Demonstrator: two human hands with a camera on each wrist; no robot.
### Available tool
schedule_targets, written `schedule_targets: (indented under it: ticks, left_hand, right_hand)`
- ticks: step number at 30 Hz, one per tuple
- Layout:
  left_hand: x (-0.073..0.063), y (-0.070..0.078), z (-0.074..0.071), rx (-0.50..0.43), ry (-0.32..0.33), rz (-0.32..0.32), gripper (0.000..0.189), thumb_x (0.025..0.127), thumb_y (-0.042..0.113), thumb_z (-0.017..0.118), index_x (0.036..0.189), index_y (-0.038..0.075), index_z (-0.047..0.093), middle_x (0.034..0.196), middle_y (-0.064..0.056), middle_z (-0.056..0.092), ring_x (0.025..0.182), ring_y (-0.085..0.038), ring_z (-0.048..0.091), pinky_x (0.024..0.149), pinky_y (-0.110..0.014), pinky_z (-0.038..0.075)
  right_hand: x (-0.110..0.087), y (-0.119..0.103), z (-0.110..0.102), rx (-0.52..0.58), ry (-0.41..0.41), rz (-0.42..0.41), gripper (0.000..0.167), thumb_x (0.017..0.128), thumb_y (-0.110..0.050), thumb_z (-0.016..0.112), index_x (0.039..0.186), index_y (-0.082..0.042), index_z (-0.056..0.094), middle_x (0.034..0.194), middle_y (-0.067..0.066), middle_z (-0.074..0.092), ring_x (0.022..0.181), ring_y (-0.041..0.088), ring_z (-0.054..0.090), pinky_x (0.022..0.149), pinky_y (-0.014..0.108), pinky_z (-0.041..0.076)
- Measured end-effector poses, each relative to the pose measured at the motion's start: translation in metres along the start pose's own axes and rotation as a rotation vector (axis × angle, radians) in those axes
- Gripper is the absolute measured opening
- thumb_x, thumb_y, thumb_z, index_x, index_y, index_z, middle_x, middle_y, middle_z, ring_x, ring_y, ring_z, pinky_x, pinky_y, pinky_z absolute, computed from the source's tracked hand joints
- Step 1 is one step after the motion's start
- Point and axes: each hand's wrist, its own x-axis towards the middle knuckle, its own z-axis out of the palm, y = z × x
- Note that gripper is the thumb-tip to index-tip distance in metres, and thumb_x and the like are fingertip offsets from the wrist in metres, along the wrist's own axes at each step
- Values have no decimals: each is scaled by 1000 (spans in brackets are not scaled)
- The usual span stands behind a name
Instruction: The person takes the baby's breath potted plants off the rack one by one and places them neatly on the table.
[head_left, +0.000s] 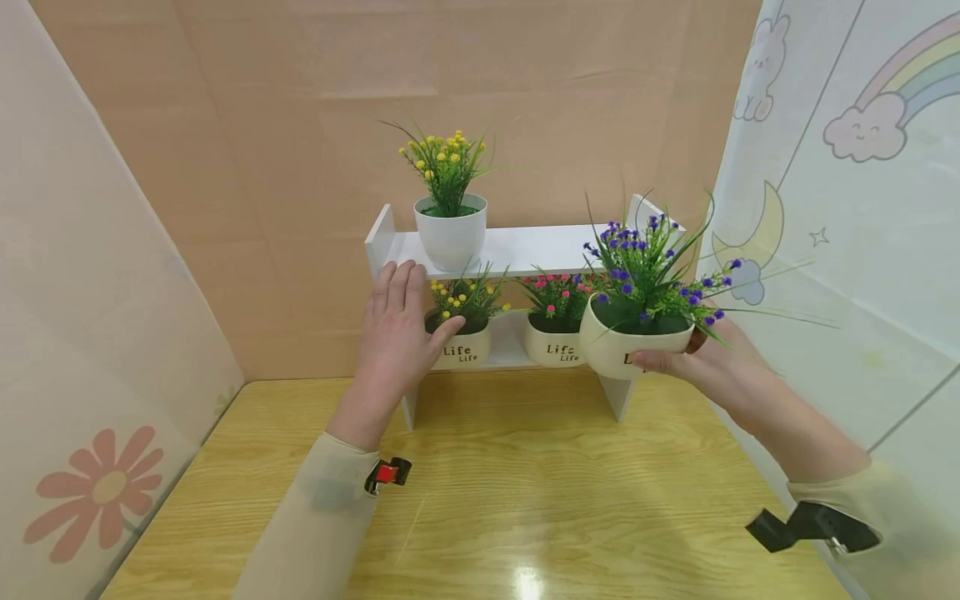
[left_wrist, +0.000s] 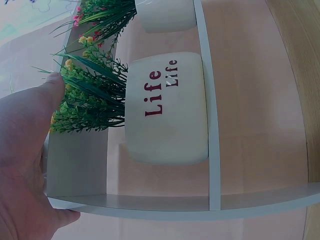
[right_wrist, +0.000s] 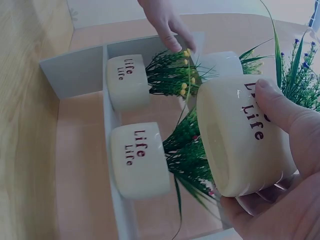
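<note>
My right hand (head_left: pixel 723 371) grips a cream flowerpot (head_left: pixel 600 342) of purple flowers (head_left: pixel 637 275), thumb on its lettered front. The pot is held upright off the table before the shelf's right end. In the right wrist view its bare underside (right_wrist: pixel 215 145) shows. My left hand (head_left: pixel 397 333) rests at the upper left corner of the white two-tier shelf (head_left: pixel 540 246), fingers straight and thumb spread. Just below that thumb, on the lower tier, stands a cream pot with yellow flowers (left_wrist: pixel 167 125). Beside it is a cream pot with pink flowers (right_wrist: pixel 140 160).
A white round pot (head_left: pixel 452 237) with yellow flowers stands on the left of the upper tier. Under the shelf lies a wood-grain table (head_left: pixel 510 483). Patterned panels (head_left: pixel 847 250) flank it left and right, with a tan backdrop (head_left: pixel 300 167) behind.
</note>
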Motion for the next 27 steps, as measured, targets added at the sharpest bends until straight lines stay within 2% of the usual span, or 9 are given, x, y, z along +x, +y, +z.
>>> schedule_targets:
  ticks: [7,10,17,19,22,27]
  left_hand:
    - [-1,-1,1,2,11,2,101,103,62,72,170,2,24,173,-16,25,165,-37,10,134,-56,18]
    - [-1,-1,1,6,3,-2,101,103,62,71,170,3,23,173,-16,25,166,-36,10,134,-55,18]
    - [0,0,2,10,-7,-4,102,103,64,69,171,3,23,174,-16,24,166,-36,10,134,-55,19]
    - [0,0,2,9,-7,-6,102,103,64,69,171,3,23,174,-16,24,166,-36,10,133,-56,19]
    - [0,0,2,13,-6,-9,102,103,64,70,171,3,23,174,-16,24,166,-37,10,133,-56,19]
    - [1,0,1,22,-12,-12,103,103,65,69,171,3,22,175,-16,24,166,-37,9,133,-56,19]
  right_hand:
    - [-9,20,10,-13,2,-109,63,99,-15,86,156,-19,59,139,-9,72,119,4,68,87,22,58]
    - [-14,26,12,-42,9,-92,65,98,-18,87,157,-18,59,141,-8,71,120,1,66,87,22,57]
    - [-30,43,16,-85,-29,21,69,103,-34,83,164,-35,51,154,-7,61,127,6,60,94,22,51]
    - [-32,50,18,-88,-28,22,72,102,-33,83,165,-35,49,155,-5,59,127,11,60,94,24,52]
    - [-36,60,21,-120,-6,28,80,100,-34,86,167,-33,44,152,-1,58,114,17,58,84,28,52]
    - [-41,77,27,-121,3,4,92,97,-30,89,173,-28,36,159,5,51,117,19,56,84,28,52]
